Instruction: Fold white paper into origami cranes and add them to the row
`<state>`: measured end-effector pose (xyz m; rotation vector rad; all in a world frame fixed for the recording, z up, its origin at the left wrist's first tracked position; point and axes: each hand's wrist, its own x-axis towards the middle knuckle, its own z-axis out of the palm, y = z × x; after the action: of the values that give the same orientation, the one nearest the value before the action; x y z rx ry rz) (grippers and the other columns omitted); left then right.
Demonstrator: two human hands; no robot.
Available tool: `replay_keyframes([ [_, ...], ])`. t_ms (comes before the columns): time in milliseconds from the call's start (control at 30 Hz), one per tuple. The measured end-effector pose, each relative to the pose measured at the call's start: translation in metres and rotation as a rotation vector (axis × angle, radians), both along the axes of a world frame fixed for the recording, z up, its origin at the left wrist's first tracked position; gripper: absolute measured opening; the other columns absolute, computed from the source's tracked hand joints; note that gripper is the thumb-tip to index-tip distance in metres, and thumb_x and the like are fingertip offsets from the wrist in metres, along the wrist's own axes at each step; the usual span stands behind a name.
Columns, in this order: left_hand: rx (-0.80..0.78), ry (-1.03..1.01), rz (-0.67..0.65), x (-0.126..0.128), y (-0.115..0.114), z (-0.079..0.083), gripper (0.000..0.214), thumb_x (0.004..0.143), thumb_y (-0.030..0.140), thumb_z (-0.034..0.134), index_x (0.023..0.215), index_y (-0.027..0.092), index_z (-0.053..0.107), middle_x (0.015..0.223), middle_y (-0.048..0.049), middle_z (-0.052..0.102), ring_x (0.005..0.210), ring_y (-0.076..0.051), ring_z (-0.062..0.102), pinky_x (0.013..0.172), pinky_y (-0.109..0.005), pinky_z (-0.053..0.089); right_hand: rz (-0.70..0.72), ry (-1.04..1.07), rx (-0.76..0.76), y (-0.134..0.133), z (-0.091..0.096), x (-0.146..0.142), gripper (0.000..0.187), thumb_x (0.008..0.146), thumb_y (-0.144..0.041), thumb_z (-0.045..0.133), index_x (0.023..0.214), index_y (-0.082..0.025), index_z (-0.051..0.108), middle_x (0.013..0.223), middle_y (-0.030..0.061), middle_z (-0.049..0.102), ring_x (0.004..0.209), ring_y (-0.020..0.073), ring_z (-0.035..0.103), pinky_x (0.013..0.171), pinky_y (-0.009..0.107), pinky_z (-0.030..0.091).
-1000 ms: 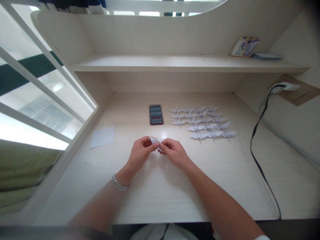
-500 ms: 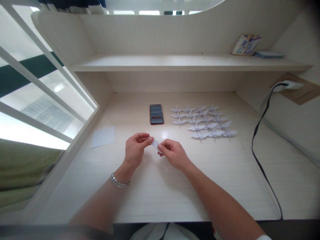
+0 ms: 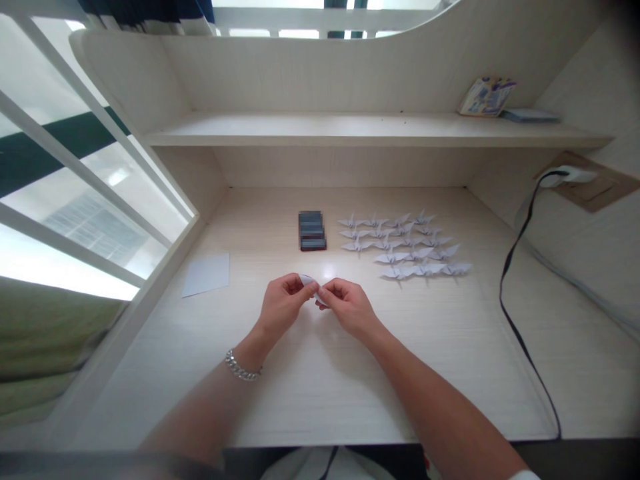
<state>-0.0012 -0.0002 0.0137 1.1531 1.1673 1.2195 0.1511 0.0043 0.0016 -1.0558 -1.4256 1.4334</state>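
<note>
My left hand (image 3: 284, 308) and my right hand (image 3: 347, 308) meet above the middle of the desk. Their fingertips pinch a small piece of folded white paper (image 3: 309, 282) between them, and most of it is hidden by my fingers. A silver chain bracelet (image 3: 243, 365) circles my left wrist. Ahead of my hands lie several white origami cranes (image 3: 400, 243) in neat rows. Left of them is a dark flat object (image 3: 312, 231), blurred so that its kind cannot be told. A loose white paper square (image 3: 206, 275) lies to the left.
The pale wood desk (image 3: 390, 353) runs back to a wall under a shelf (image 3: 350, 130) holding a booklet (image 3: 487, 97). A black cable (image 3: 515, 293) runs down the right side from a wall socket (image 3: 570, 177). A window (image 3: 90, 200) is on the left.
My hands have come closer together, and the paper strip that showed between them is now mostly covered by my fingers. The view has shifted slightly.
</note>
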Motion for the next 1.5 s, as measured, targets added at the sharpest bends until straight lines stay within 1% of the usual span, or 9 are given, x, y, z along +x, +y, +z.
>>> replay_keyframes([
  [67,-0.005,0.010,0.051,-0.003,0.002,-0.002,0.024,0.067,0.034,0.072,0.072,0.011,0.067,0.065,-0.0034,0.064,0.061,-0.012,0.057,0.060,-0.025,0.046,0.027,0.001,0.000,-0.001,0.001,-0.002,0.025,0.079,-0.040,0.059,0.075,-0.016,0.063,0.069,0.0043,0.065,0.065,0.0151,0.061,0.064,0.029,0.047],
  [233,0.005,-0.179,0.342,-0.020,0.013,-0.006,0.027,0.067,0.035,0.072,0.079,0.012,0.064,0.066,-0.0002,0.062,0.059,-0.008,0.056,0.063,-0.024,0.047,-0.002,0.086,-0.065,0.001,-0.002,-0.003,0.024,0.075,-0.039,0.063,0.073,-0.015,0.063,0.067,0.0038,0.065,0.062,0.0144,0.060,0.063,0.028,0.046],
  [267,-0.004,-0.173,0.327,-0.019,0.012,-0.006,0.027,0.068,0.035,0.071,0.080,0.012,0.063,0.069,-0.0013,0.064,0.062,-0.009,0.057,0.063,-0.023,0.047,-0.030,0.107,-0.083,0.002,-0.002,-0.003,0.025,0.074,-0.040,0.064,0.072,-0.015,0.063,0.066,0.0036,0.065,0.061,0.0143,0.060,0.062,0.028,0.046],
  [433,0.032,-0.066,0.014,0.001,0.000,-0.005,0.026,0.062,0.028,0.076,0.080,0.013,0.063,0.079,-0.0045,0.066,0.072,-0.015,0.063,0.069,-0.028,0.050,-0.126,0.144,-0.133,0.005,-0.002,-0.001,0.027,0.072,-0.043,0.064,0.075,-0.017,0.066,0.067,0.0024,0.065,0.063,0.0135,0.059,0.059,0.025,0.045],
  [633,0.014,-0.011,0.065,0.001,-0.001,-0.009,0.021,0.066,0.026,0.073,0.080,0.013,0.065,0.075,-0.0029,0.066,0.068,-0.012,0.060,0.065,-0.023,0.048,-0.030,0.055,-0.152,0.005,-0.003,-0.001,0.029,0.072,-0.045,0.063,0.076,-0.017,0.067,0.069,0.0033,0.065,0.066,0.0151,0.060,0.061,0.027,0.047],
  [767,-0.035,-0.055,0.024,-0.002,0.001,-0.011,0.022,0.066,0.026,0.073,0.080,0.012,0.063,0.073,-0.0030,0.066,0.066,-0.013,0.061,0.064,-0.026,0.050,-0.125,0.091,-0.055,0.006,-0.002,-0.001,0.024,0.068,-0.038,0.069,0.079,-0.017,0.063,0.070,0.0022,0.065,0.065,0.0147,0.060,0.059,0.027,0.047],
  [867,-0.062,-0.057,0.004,-0.001,0.001,-0.009,0.021,0.065,0.025,0.074,0.078,0.012,0.062,0.070,-0.0025,0.065,0.063,-0.012,0.061,0.062,-0.026,0.050,-0.148,0.101,-0.058,0.007,0.000,0.000,0.023,0.065,-0.034,0.072,0.077,-0.016,0.062,0.069,0.0025,0.065,0.064,0.0148,0.060,0.056,0.026,0.047],
  [1133,-0.065,-0.045,-0.080,-0.001,-0.001,-0.004,0.020,0.066,0.023,0.073,0.077,0.012,0.061,0.070,-0.0031,0.066,0.063,-0.013,0.062,0.062,-0.026,0.052,-0.064,0.181,-0.186,0.010,0.001,0.005,0.029,0.057,-0.031,0.077,0.078,-0.016,0.064,0.074,0.0028,0.066,0.065,0.0140,0.060,0.056,0.025,0.046],
  [1500,-0.055,0.023,-0.188,-0.005,-0.003,0.000,0.018,0.068,0.023,0.071,0.082,0.012,0.066,0.077,-0.0060,0.068,0.067,-0.014,0.062,0.062,-0.026,0.051,0.030,0.139,-0.167,0.010,0.003,0.014,0.017,0.060,-0.025,0.075,0.074,-0.016,0.070,0.068,0.0028,0.067,0.062,0.0146,0.061,0.061,0.028,0.050],
])
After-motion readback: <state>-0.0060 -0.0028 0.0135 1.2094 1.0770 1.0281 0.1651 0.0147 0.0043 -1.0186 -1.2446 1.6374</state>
